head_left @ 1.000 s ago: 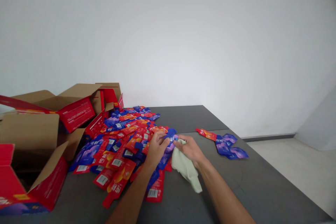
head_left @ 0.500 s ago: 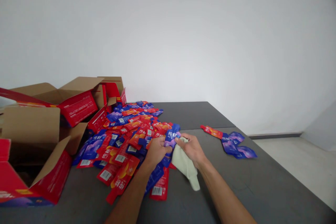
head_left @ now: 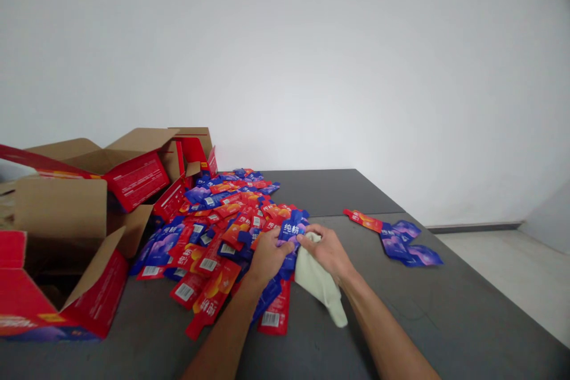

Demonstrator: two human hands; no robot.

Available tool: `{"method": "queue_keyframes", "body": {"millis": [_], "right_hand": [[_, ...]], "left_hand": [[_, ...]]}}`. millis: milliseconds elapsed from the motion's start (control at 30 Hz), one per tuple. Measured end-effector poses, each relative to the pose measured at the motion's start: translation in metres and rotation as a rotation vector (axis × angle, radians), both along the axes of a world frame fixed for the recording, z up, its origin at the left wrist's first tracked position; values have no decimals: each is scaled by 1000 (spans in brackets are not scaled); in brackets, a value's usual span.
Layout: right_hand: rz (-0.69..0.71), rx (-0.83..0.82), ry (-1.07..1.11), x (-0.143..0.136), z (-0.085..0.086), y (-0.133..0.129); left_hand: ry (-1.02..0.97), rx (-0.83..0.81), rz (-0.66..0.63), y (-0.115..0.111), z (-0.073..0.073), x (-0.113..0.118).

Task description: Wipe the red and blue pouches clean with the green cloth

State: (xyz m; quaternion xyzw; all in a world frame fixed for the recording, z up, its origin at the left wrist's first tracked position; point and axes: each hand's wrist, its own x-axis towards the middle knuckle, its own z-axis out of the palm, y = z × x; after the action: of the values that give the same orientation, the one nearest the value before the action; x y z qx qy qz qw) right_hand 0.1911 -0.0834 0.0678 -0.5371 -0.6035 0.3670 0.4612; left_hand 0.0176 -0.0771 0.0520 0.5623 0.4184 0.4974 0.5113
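Between my hands is a blue-purple pouch (head_left: 293, 230) with white lettering, its printed face up. My left hand (head_left: 269, 254) is closed on the pouch's left side, thumb across its front. With my right hand (head_left: 327, 249) I pinch a pale green cloth (head_left: 315, 278), which hangs down toward the table; my right thumb is at the pouch's right edge. Whether those fingers also grip the pouch I cannot tell. Under and left of my hands spreads a heap of red and blue pouches (head_left: 214, 249), several with white barcode labels.
Open cardboard boxes, red outside, stand on the left: a near box (head_left: 95, 300), a larger box (head_left: 140, 181) behind it and another box (head_left: 196, 151) farther back. Off to the right, a red pouch (head_left: 365, 221) and blue pouches (head_left: 403, 243) lie on the dark table (head_left: 401, 320).
The view has shifted slightly, so the boxes and pouches appear a little farther right. Both hands keep hold as before, and the pouch between them has tilted slightly.
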Motion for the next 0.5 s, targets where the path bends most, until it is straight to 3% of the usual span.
{"method": "queue_keyframes", "body": {"millis": [100, 200, 333, 500], "right_hand": [[-232, 113, -140, 5, 4, -1], [-325, 248, -237, 3, 13, -10], [-190, 483, -321, -19, 14, -25], [68, 437, -498, -46, -8, -32]], "left_hand": [[-83, -80, 67, 1, -4, 1], [-252, -162, 31, 0, -6, 1], [-376, -196, -14, -1, -3, 2], [-429, -154, -76, -3, -2, -1]]}}
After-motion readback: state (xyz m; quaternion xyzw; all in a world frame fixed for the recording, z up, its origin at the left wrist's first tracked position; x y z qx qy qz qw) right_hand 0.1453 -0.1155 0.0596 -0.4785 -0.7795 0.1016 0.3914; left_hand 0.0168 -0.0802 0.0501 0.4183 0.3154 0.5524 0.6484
